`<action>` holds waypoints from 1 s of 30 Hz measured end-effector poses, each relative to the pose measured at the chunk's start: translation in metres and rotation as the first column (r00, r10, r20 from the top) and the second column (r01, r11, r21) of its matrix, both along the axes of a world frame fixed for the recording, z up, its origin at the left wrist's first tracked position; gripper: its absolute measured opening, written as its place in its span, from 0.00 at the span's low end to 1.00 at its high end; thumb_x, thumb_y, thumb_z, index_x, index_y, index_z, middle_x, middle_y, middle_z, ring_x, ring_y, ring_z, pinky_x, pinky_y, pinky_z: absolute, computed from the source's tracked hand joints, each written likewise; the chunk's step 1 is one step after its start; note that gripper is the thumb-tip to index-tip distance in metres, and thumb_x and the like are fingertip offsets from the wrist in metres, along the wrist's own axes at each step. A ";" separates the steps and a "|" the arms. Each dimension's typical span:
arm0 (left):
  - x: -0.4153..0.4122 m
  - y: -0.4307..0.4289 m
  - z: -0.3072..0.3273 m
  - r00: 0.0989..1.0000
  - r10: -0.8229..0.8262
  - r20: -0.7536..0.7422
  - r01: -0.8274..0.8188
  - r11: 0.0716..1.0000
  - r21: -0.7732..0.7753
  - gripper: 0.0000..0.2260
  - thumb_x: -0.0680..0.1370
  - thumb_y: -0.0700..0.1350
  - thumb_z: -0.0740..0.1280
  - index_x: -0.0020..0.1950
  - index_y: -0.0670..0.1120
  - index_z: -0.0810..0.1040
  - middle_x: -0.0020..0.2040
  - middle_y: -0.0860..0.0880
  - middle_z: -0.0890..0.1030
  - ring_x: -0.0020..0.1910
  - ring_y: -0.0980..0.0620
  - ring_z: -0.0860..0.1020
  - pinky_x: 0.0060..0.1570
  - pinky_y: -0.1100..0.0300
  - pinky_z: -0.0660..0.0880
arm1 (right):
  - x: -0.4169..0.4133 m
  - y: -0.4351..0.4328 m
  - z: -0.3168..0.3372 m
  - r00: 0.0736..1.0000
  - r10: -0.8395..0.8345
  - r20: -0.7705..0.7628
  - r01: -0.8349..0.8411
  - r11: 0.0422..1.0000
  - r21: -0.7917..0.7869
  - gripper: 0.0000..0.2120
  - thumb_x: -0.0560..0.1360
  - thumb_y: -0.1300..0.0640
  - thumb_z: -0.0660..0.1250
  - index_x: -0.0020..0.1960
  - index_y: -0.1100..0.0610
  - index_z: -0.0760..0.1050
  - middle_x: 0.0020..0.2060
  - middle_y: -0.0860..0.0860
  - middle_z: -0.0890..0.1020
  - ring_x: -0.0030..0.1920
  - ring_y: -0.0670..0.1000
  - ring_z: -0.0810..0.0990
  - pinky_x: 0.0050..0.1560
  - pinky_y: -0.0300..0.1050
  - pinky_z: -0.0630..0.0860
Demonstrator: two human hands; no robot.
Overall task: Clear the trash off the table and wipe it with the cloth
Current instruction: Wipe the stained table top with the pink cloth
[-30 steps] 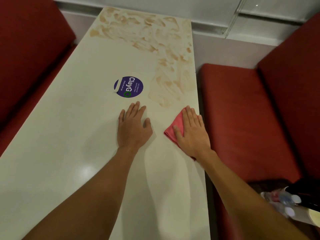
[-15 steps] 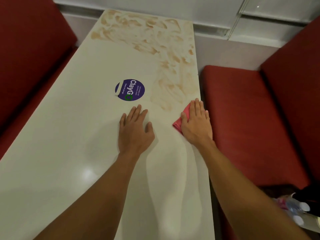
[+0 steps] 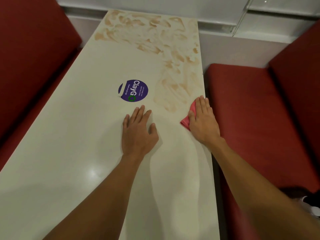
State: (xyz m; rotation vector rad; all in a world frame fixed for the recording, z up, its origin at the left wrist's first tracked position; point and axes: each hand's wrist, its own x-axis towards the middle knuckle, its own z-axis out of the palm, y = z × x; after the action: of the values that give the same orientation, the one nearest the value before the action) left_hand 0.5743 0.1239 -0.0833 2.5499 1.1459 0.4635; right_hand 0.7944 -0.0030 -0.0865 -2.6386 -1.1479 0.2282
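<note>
The table [image 3: 69,135] runs from near to far between two benches, the left bench [image 3: 34,49] and the right bench [image 3: 251,118]. A wall ledge [image 3: 155,6] lies beyond its far end. A sticker [image 3: 133,90] sits about midway on the table. Smears [image 3: 155,37] cover the far end and run down the right side to just right of the sticker. The left hand [image 3: 137,130] lies flat just near of the sticker. The right hand [image 3: 202,122] lies on the cloth [image 3: 185,121] at the table's right edge.
</note>
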 end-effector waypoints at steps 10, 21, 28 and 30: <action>0.001 0.000 -0.001 1.000 0.002 -0.007 -0.002 1.000 0.005 0.25 0.82 0.53 0.58 0.81 0.54 0.68 0.84 0.53 0.61 0.84 0.55 0.55 0.82 0.48 0.51 | -0.020 -0.014 0.005 1.000 -0.029 -0.009 0.029 0.999 0.021 0.33 0.87 0.44 0.45 0.86 0.59 0.43 0.85 0.53 0.44 0.85 0.51 0.40 0.85 0.54 0.46; 0.001 0.000 -0.001 1.000 0.002 -0.007 -0.002 1.000 0.006 0.27 0.81 0.55 0.56 0.81 0.54 0.67 0.84 0.54 0.61 0.84 0.55 0.55 0.82 0.47 0.51 | 0.054 0.054 0.004 0.999 -0.032 -0.022 0.031 0.999 -0.044 0.33 0.87 0.44 0.42 0.85 0.61 0.42 0.85 0.55 0.43 0.85 0.54 0.40 0.84 0.56 0.43; 0.001 0.000 0.000 1.000 0.009 -0.011 -0.009 1.000 0.002 0.25 0.82 0.52 0.60 0.81 0.53 0.68 0.84 0.53 0.61 0.83 0.54 0.56 0.82 0.48 0.50 | -0.036 -0.021 0.006 0.996 0.036 0.076 -0.030 0.996 -0.086 0.34 0.86 0.41 0.39 0.86 0.59 0.42 0.85 0.54 0.44 0.85 0.52 0.41 0.84 0.56 0.42; 0.001 0.000 0.001 1.000 0.010 -0.004 -0.010 1.000 -0.003 0.25 0.82 0.52 0.60 0.81 0.53 0.68 0.84 0.53 0.62 0.83 0.54 0.56 0.82 0.48 0.51 | -0.064 -0.041 0.009 0.991 0.055 0.121 -0.041 0.993 -0.113 0.35 0.85 0.41 0.37 0.86 0.60 0.42 0.85 0.54 0.44 0.85 0.52 0.41 0.84 0.56 0.42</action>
State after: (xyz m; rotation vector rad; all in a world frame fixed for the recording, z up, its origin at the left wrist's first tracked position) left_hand 0.5753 0.1237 -0.0827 2.5448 1.1605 0.4583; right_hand 0.7305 -0.0439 -0.0780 -2.7580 -1.2741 0.1419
